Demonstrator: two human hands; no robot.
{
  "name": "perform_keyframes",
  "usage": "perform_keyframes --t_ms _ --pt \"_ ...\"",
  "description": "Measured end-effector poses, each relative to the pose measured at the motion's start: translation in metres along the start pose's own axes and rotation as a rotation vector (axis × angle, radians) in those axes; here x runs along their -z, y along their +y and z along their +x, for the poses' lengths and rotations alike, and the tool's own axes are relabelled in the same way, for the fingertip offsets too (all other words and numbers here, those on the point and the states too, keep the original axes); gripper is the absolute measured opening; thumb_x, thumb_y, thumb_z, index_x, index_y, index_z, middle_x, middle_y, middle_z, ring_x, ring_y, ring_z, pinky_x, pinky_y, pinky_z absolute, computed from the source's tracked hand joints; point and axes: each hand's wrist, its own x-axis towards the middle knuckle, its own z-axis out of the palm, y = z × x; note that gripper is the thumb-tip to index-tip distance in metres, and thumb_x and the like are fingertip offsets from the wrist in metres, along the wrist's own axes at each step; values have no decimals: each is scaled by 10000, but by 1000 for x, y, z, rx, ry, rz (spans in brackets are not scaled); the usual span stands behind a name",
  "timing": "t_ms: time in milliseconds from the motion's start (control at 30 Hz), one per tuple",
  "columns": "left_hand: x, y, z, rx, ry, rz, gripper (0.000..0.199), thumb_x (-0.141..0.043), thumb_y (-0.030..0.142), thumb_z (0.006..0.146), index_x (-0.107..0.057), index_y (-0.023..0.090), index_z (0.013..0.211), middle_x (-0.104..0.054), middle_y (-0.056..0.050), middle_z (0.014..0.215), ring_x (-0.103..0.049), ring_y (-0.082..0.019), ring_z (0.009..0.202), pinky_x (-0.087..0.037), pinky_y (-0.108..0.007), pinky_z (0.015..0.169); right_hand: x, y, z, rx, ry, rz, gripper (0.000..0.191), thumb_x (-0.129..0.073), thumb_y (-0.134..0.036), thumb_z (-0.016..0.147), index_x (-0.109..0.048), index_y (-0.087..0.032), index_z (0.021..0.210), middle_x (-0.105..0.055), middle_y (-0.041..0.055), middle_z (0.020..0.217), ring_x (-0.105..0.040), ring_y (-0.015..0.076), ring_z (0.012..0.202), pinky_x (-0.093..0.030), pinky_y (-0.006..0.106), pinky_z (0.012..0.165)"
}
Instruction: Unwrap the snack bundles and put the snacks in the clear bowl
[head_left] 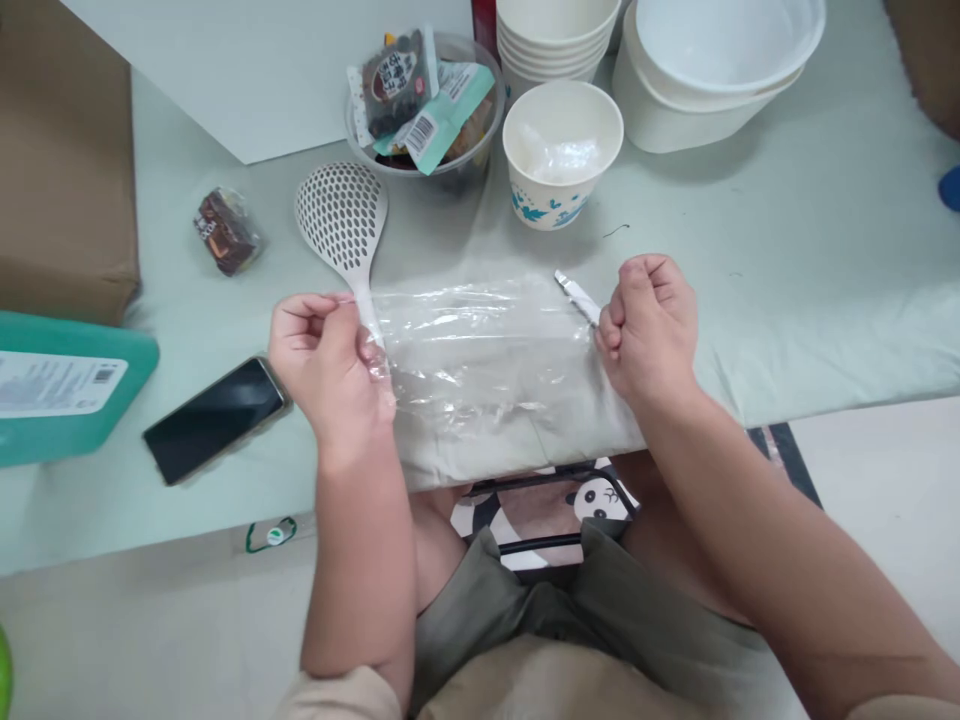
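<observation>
Nearest the wearer, below the table edge, a panda-patterned item (540,520) shows between the knees. Just above that edge, the clear plastic film (480,355) stretches crosswise over the cloth-covered table (750,330), between the two hands. The left hand (330,355) is closed, thumb and fingers pinching the film's left end, which bunches against the palm side. The right hand (649,325) is curled into a fist at the film's right end, fingers gripping it. The film thus lies to the right of the left hand and to the left of the right hand.

A dark-screened phone (216,420) lies beside the left wrist. A slim white tool (576,296) points away from the right fingers; whether they touch it cannot be told. The perforated ladle (343,215) lies just beyond the left hand, its handle running down behind the fingers, with a small brown packet (226,232) farther left.

Farther off stand a clear bowl of packets (427,105), a paper cup (562,150) with crumpled clear plastic inside, stacked cups (556,40) and white tubs (712,80).
</observation>
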Motion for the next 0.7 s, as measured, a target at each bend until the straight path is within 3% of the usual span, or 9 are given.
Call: perform_keyframes --t_ms 100,200,267,333,400,467,567,700 --pt "0 9 -1 115 27 -50 290 -580 -48 759 -472 221 751 -590 42 825 -331 -10 423 -80 -217 358 -2 0 -7 -3 -120 -50 352 -700 -553 884 -497 -267 901 -472 -58 685 -487 89 531 -425 231 471" --pt "-1 9 -2 169 46 -63 288 -597 -29 735 -475 232 723 -589 37 815 -336 -22 437 -77 -233 349 -5 6 -18 24 -218 -109 371 -793 -465 801 -534 -263 975 -623 -8 923 -653 128 814 -565 268 687" --pt "-2 6 -1 187 41 -62 289 -613 -17 718 -477 239 712 -591 38 820 -341 -25 446 -91 -229 341 -6 9 -26 -58 -287 -65 509 -812 -483 777 -505 -291 1136 -665 22 1109 -706 165 918 -600 306 719" --pt "-2 5 -1 194 49 -86 288 -620 -13 700 -489 243 719 -602 41 837 -350 -25 456 -109 -214 334 -6 10 -32 -195 -388 2 753 -828 -497 760 -384 -333 1346 -689 36 1159 -745 195 889 -619 341 682" --pt "-1 6 0 190 85 -130 285 -611 -19 697 -492 239 724 -602 43 833 -355 -19 460 -124 -189 334 -6 8 -36 -304 -497 29 993 -864 -432 735 -232 -352 1498 -722 15 1064 -761 210 830 -633 368 684" --pt "0 8 -1 197 103 -162 279 -609 -20 722 -492 233 736 -604 47 814 -358 -14 468 -139 -157 343 -5 4 -39 -377 -576 19 1100 -888 -322 716 -189 -334 1566 -716 -24 921 -763 208 812 -641 372 728" --pt "2 13 -1 229 80 -159 274 -606 -17 781 -480 226 762 -615 64 784 -343 -12 471 -142 -141 364 -4 -2 -38 -418 -553 5 973 -896 -275 708 -361 -290 1521 -628 -70 769 -704 153 699 -614 315 671" --pt "3 14 2 209 78 -116 261 -555 -10 853 -446 210 766 -549 72 701 -306 -12 419 -95 -204 363 -1 -5 -29 -356 -332 51 651 -903 -321 696 -565 -278 1251 -581 -74 776 -516 61 556 -476 229 519"
